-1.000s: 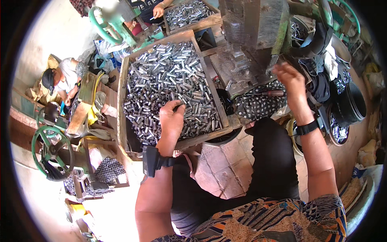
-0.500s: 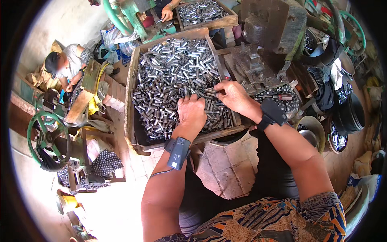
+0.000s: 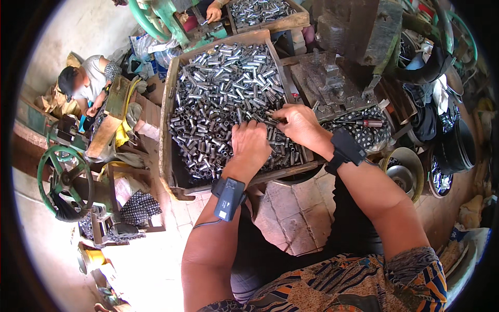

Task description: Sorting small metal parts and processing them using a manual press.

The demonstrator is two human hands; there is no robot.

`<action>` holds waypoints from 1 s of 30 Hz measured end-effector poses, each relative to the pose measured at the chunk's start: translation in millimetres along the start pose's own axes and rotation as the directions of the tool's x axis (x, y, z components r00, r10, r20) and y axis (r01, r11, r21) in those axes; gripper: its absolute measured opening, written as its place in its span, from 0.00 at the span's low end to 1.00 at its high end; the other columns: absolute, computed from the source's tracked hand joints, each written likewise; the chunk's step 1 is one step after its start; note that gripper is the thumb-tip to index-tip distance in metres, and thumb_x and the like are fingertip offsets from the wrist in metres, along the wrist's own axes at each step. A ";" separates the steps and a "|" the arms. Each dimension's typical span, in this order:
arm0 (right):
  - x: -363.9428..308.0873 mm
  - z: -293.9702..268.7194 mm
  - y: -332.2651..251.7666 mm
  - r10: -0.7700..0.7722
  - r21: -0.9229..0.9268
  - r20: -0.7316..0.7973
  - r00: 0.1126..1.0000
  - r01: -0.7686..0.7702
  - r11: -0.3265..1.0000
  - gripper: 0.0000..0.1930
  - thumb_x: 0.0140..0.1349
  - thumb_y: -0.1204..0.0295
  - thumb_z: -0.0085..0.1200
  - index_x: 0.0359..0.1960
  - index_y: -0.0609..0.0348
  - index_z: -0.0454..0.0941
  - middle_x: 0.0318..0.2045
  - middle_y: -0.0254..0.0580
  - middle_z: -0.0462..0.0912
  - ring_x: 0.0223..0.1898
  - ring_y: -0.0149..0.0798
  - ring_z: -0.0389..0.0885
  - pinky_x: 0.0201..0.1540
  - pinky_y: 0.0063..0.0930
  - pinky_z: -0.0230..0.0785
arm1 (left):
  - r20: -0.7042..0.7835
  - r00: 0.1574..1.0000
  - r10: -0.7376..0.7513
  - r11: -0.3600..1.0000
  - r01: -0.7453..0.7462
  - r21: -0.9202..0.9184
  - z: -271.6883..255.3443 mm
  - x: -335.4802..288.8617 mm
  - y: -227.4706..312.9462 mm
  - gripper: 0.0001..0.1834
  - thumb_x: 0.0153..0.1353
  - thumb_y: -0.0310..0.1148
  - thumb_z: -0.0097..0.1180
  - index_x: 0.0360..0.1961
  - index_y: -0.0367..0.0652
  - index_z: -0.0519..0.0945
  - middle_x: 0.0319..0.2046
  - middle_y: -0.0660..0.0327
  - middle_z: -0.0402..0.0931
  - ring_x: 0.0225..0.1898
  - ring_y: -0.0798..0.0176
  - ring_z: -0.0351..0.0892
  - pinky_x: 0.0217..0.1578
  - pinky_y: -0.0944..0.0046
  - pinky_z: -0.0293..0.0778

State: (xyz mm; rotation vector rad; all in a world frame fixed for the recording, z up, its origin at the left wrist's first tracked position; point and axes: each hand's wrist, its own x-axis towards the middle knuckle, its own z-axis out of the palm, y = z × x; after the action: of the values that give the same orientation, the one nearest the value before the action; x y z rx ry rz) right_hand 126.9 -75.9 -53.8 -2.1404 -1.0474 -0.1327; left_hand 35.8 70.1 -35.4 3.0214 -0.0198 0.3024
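Note:
A shallow wooden tray (image 3: 165, 151) full of short, shiny metal tubes (image 3: 218, 88) stands before me. My left hand (image 3: 249, 144) rests on the near part of the heap, its fingers curled down among the tubes; what lies under the fingertips is hidden. Just to its right, over the tray's right part, my right hand (image 3: 302, 127) pinches a small metal tube (image 3: 270, 113) between thumb and fingertips. Both wrists wear black strapped devices.
A heavy metal press (image 3: 332, 78) stands right of the tray. A screwdriver (image 3: 370, 123) lies on dotted cloth, with a metal basin (image 3: 403, 174) nearby. Another tray of tubes (image 3: 267, 23) is at the back beside a co-worker's hand. Another person (image 3: 93, 83) sits at the left.
My left hand has shifted slightly right over the heap. My right hand stays close by, pinching, its fingertips a little farther left. The whole view has shifted slightly.

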 end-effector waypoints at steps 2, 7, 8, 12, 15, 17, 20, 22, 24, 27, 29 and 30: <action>-4.5 -1.0 8.1 0.069 0.162 -0.013 0.998 -0.066 0.985 0.13 0.47 0.78 0.59 0.38 0.62 0.81 0.26 0.44 0.81 0.30 0.42 0.80 0.37 0.33 0.72 | -0.037 0.999 -0.024 0.999 0.023 -0.031 -2.8 -1.8 3.9 0.10 0.44 0.25 0.55 0.31 0.40 0.78 0.33 0.54 0.77 0.40 0.50 0.76 0.43 0.53 0.66; -14.1 -6.8 11.5 0.204 0.790 0.179 0.962 -0.264 0.553 0.18 0.52 0.84 0.57 0.47 0.68 0.76 0.27 0.34 0.78 0.28 0.24 0.74 0.33 0.18 0.69 | -0.135 0.956 -0.259 0.848 0.158 -0.505 -9.9 -7.3 7.3 0.08 0.51 0.28 0.59 0.33 0.38 0.79 0.27 0.54 0.79 0.27 0.58 0.78 0.33 0.63 0.72; -16.4 -10.8 7.6 0.199 0.813 0.212 0.957 -0.285 0.507 0.19 0.52 0.84 0.56 0.49 0.67 0.75 0.27 0.34 0.78 0.28 0.24 0.74 0.33 0.18 0.69 | -0.136 0.957 -0.258 0.847 0.156 -0.507 -11.5 -6.9 8.8 0.08 0.51 0.28 0.59 0.33 0.38 0.79 0.27 0.54 0.79 0.27 0.58 0.78 0.33 0.63 0.72; -22.5 -16.3 -11.9 0.140 0.779 0.275 0.951 -0.305 0.547 0.22 0.54 0.84 0.55 0.54 0.66 0.72 0.28 0.32 0.75 0.30 0.23 0.73 0.35 0.17 0.69 | 0.021 0.937 -0.348 0.601 0.240 -0.763 -11.7 -7.1 9.9 0.05 0.53 0.24 0.58 0.32 0.35 0.78 0.26 0.60 0.78 0.25 0.69 0.75 0.30 0.69 0.70; -24.7 -14.2 -18.7 0.134 0.805 0.293 0.947 -0.320 0.499 0.21 0.54 0.85 0.55 0.52 0.65 0.72 0.29 0.32 0.75 0.31 0.23 0.73 0.36 0.18 0.70 | 0.006 0.948 -0.319 0.402 0.141 -0.905 -9.0 -8.0 9.0 0.05 0.53 0.21 0.57 0.32 0.33 0.78 0.26 0.62 0.78 0.25 0.71 0.74 0.28 0.71 0.69; -24.4 -13.7 -19.5 0.146 0.821 0.284 0.948 -0.319 0.473 0.20 0.54 0.85 0.55 0.50 0.65 0.73 0.29 0.33 0.75 0.31 0.23 0.73 0.36 0.18 0.70 | 0.008 0.950 -0.313 0.320 0.114 -0.941 -9.7 -8.1 9.1 0.04 0.53 0.21 0.57 0.32 0.33 0.77 0.26 0.62 0.78 0.26 0.72 0.74 0.28 0.72 0.69; -22.5 -15.3 -20.8 0.148 0.827 0.240 0.960 -0.282 0.487 0.14 0.53 0.85 0.56 0.43 0.65 0.74 0.28 0.34 0.76 0.30 0.24 0.75 0.35 0.19 0.71 | 0.069 0.932 -0.357 0.176 0.140 -0.974 -12.9 -10.3 6.8 0.05 0.53 0.21 0.58 0.32 0.34 0.78 0.26 0.62 0.78 0.26 0.73 0.74 0.29 0.74 0.70; -22.0 -19.3 -21.4 0.203 0.874 0.174 0.964 -0.246 0.418 0.11 0.53 0.85 0.56 0.39 0.64 0.74 0.27 0.35 0.78 0.30 0.26 0.77 0.34 0.20 0.72 | 0.113 0.920 -0.376 0.054 0.144 -0.988 -15.3 -10.9 5.7 0.05 0.53 0.20 0.58 0.32 0.35 0.78 0.27 0.62 0.78 0.26 0.73 0.75 0.28 0.74 0.72; -22.4 -21.1 -18.8 0.222 0.913 0.125 0.967 -0.199 0.356 0.11 0.54 0.83 0.58 0.39 0.63 0.74 0.27 0.37 0.80 0.29 0.28 0.79 0.33 0.20 0.72 | 0.122 0.915 -0.384 0.008 0.136 -0.991 -17.3 -10.5 6.5 0.05 0.53 0.20 0.58 0.33 0.35 0.78 0.27 0.62 0.78 0.25 0.73 0.75 0.28 0.74 0.72; -22.9 -26.2 -18.3 0.317 0.886 0.115 0.941 -0.242 0.397 0.07 0.56 0.78 0.59 0.35 0.62 0.75 0.29 0.38 0.82 0.28 0.29 0.82 0.29 0.18 0.70 | 0.138 0.897 -0.419 -0.060 0.124 -0.990 -22.5 -10.2 10.2 0.06 0.54 0.20 0.58 0.34 0.35 0.79 0.27 0.62 0.79 0.25 0.72 0.75 0.28 0.74 0.73; -23.2 -23.4 -21.8 0.343 0.897 0.116 0.932 -0.247 0.367 0.06 0.56 0.77 0.59 0.35 0.62 0.75 0.28 0.38 0.82 0.28 0.29 0.82 0.29 0.17 0.70 | 0.144 0.884 -0.444 -0.083 0.120 -0.989 -23.0 -10.1 11.4 0.06 0.54 0.20 0.58 0.34 0.35 0.79 0.28 0.61 0.79 0.25 0.72 0.76 0.28 0.74 0.73; -23.5 -22.3 -23.2 0.368 0.907 0.119 0.922 -0.252 0.337 0.06 0.57 0.77 0.59 0.34 0.62 0.75 0.28 0.38 0.82 0.28 0.29 0.82 0.28 0.17 0.70 | 0.170 0.886 -0.431 -0.110 0.136 -0.985 -22.6 -10.3 11.7 0.06 0.54 0.21 0.59 0.35 0.35 0.79 0.28 0.61 0.79 0.24 0.71 0.76 0.27 0.74 0.73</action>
State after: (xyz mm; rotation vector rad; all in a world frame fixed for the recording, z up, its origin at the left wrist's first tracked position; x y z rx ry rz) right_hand 99.4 -96.4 -33.5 -1.1962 -0.3940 0.4417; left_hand 21.0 60.8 -14.2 1.3218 0.3124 0.3312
